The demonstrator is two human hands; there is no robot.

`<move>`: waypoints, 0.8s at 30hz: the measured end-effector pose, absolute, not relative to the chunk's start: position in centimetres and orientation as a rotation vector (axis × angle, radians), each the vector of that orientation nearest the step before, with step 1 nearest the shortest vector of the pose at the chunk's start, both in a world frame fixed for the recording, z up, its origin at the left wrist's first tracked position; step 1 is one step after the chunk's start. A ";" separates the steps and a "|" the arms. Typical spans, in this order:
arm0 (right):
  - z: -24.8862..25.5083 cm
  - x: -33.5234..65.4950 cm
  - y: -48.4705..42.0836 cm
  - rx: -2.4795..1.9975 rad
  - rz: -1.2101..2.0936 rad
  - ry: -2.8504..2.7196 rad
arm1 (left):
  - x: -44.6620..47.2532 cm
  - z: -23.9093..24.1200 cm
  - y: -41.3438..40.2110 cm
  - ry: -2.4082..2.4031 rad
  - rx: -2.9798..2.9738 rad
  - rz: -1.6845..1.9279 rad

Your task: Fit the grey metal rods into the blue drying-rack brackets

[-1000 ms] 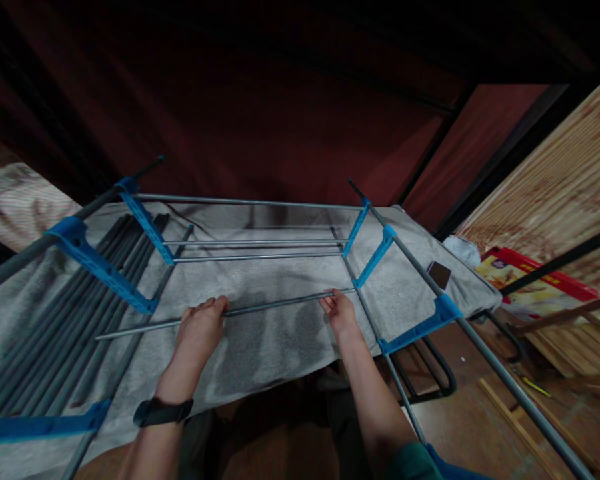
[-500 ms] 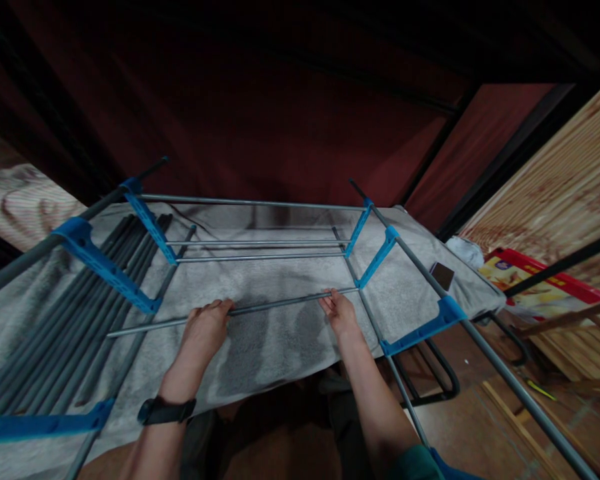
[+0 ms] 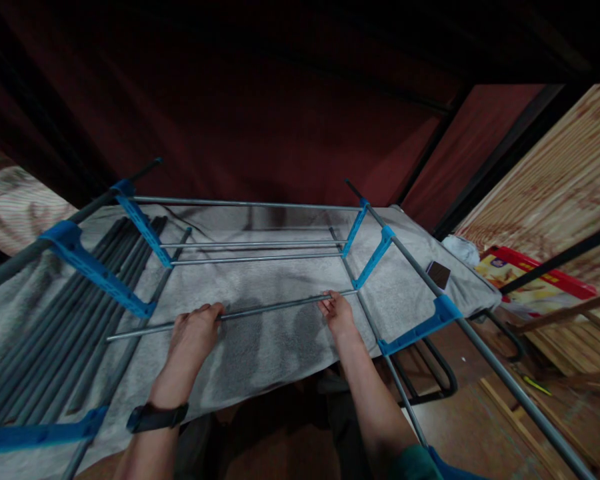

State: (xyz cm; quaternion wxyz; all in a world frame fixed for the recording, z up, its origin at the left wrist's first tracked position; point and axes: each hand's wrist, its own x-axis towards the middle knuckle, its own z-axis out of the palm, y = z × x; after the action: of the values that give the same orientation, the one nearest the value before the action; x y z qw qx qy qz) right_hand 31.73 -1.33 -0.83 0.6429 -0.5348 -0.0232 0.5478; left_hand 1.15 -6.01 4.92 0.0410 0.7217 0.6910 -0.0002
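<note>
A thin grey metal tube (image 3: 273,307) runs across the middle of a rack frame with blue plastic brackets. My left hand (image 3: 196,331) is closed around it left of centre. Near its right end my right hand (image 3: 337,313) pinches the same tube with thumb and fingers. That right end meets the lower part of a blue bracket (image 3: 373,259); I cannot tell how deep it sits. The left end reaches past the left upright, below another blue bracket (image 3: 100,268). Farther back, fitted crossbars (image 3: 260,257) join the two sides.
Several loose grey tubes (image 3: 75,313) lie at the left on a grey blanket (image 3: 280,353). A dark phone-like slab (image 3: 438,274) rests at the right. Beyond are a red and yellow box (image 3: 530,280), a wooden chair (image 3: 570,347) and a dark red curtain (image 3: 280,133).
My left hand has slid slightly left along the tube. Both hands keep hold, and the tube's right end stays at the bracket. The view has shifted a little.
</note>
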 end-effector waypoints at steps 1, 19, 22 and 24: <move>-0.8 31.7 -1.3 -1.217 1.252 -0.052 | 1.1 4.9 -6.0 2.118 2.209 -0.018; -0.2 31.4 -1.6 -1.227 1.284 -0.026 | 0.7 4.1 -5.7 2.115 2.155 0.055; -0.3 31.2 -1.7 -1.201 1.301 -0.064 | 1.0 4.2 -5.8 2.108 2.153 0.073; -0.3 31.3 -1.8 -1.191 1.301 -0.076 | 1.1 4.4 -5.9 2.124 2.139 0.079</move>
State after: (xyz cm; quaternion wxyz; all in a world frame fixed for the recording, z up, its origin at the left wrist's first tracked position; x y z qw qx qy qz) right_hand 31.28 -1.77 -0.33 0.6350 -0.5213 -0.0334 0.5691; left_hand 1.07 -5.91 4.35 0.0632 0.7080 0.7029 0.0262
